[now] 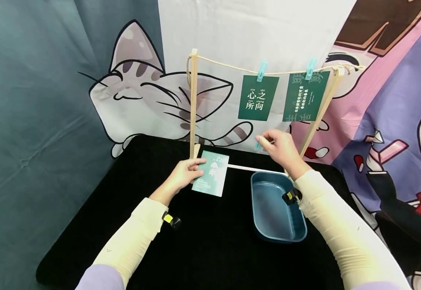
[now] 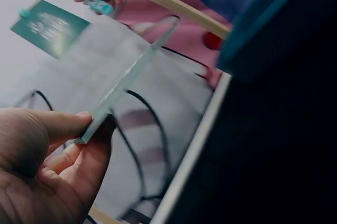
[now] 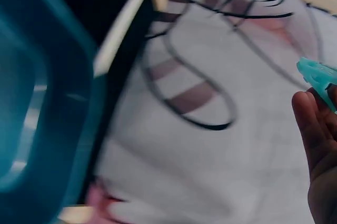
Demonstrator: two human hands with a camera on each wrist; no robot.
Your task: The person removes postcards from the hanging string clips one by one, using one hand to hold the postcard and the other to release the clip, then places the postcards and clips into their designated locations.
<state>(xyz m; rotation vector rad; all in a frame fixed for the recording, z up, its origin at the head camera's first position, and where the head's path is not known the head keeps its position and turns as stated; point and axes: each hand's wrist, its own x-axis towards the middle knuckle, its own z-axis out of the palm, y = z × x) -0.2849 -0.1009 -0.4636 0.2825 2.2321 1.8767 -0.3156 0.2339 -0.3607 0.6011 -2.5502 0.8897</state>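
Note:
My left hand (image 1: 181, 176) pinches a pale green printed card (image 1: 210, 187) by its left edge, beside the frame's left post. The left wrist view shows the card (image 2: 126, 80) nearly edge-on, between thumb and fingers. Farther right, my right hand (image 1: 282, 149) pinches a small light-blue clothespin (image 1: 257, 146) below the hanging cards; the right wrist view has this clothespin (image 3: 316, 75) at its right edge. Two dark green cards hang from a string (image 1: 226, 65): a left card (image 1: 254, 114) under one clothespin (image 1: 262, 70) and a right card (image 1: 306, 98) under another clothespin (image 1: 310, 69).
A wooden frame holds up the string, with a left post (image 1: 193, 108) and a slanting right post (image 1: 320, 112). Its white bottom bar (image 1: 244, 168) lies on the black tabletop (image 1: 203, 241). A blue basin (image 1: 272, 217) stands below my right forearm. Cartoon-printed cloth (image 1: 152, 108) hangs behind.

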